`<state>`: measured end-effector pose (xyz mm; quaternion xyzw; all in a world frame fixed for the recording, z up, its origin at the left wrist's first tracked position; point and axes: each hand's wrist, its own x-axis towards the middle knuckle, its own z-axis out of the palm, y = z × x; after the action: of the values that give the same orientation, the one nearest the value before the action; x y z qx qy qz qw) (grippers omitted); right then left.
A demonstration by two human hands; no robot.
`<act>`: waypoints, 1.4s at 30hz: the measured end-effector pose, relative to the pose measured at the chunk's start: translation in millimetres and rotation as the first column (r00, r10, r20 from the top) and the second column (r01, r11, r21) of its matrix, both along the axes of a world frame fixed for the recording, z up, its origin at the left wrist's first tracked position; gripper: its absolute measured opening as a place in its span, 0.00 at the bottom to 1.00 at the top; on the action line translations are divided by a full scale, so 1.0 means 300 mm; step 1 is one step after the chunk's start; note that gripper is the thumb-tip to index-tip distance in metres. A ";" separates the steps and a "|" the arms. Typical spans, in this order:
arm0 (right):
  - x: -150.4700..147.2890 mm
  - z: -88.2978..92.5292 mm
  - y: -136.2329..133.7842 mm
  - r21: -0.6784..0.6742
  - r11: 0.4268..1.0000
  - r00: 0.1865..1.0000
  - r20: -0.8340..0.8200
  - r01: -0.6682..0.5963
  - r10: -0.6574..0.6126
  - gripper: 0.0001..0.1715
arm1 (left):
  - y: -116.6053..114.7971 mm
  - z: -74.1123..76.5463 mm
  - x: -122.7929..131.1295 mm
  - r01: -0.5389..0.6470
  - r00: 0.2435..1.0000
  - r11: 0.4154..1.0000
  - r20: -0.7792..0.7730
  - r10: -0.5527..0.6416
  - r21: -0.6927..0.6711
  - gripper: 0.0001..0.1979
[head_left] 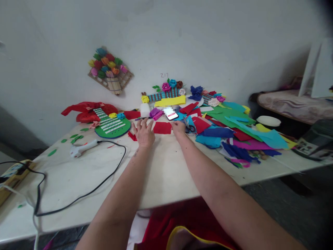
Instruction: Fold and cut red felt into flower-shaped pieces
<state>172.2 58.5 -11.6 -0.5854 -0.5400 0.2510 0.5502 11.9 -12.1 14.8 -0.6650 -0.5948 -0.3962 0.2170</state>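
While both forearms stretch forward over the white table (163,173), the left hand (144,133) is palm down, fingers spread, at the left end of a flat red paper rectangle (162,127). The right hand (179,128) curls its fingertips together at the paper's right edge; whether they pinch it, I cannot tell.

Red sheet (162,128) — matt, papery, smooth pale tabletop (166,173), smooth plastic glue gun (82,148), red bag (90,113) — crinkled, plastic-looking

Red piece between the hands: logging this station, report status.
Left hand spread, left of red piece. Right hand at its right edge. Scissors beside right hand.
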 end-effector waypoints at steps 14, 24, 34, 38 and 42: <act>0.000 0.018 -0.013 -0.007 1.000 1.000 0.003 0.019 -0.019 0.15 | 0.031 0.057 -0.188 -0.369 0.772 0.920 0.594 0.227 0.128 0.21; -0.002 0.058 -0.062 -0.014 0.998 0.990 0.126 0.064 -0.062 0.15 | -0.029 0.108 -0.209 -0.459 0.750 0.846 0.628 0.206 0.271 0.25; 0.000 0.102 -0.104 0.032 0.981 0.951 0.238 0.193 -0.195 0.17 | -0.050 0.151 -0.189 -0.367 0.844 0.861 0.515 0.149 0.353 0.26; 0.002 0.095 -0.100 0.019 0.993 0.906 0.409 0.114 -0.112 0.17 | -0.017 0.108 -0.123 -0.104 0.944 0.987 0.326 0.059 0.120 0.22; -0.007 0.075 -0.090 -0.057 0.998 0.768 0.637 -0.040 0.067 0.14 | -0.008 0.050 -0.034 0.028 1.000 0.967 0.014 -0.026 -0.254 0.20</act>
<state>170.0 31.5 10.8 -0.6311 -0.7059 0.0639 0.3150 1.8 -14.5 29.9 -0.6933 -0.6327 -0.3230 0.1215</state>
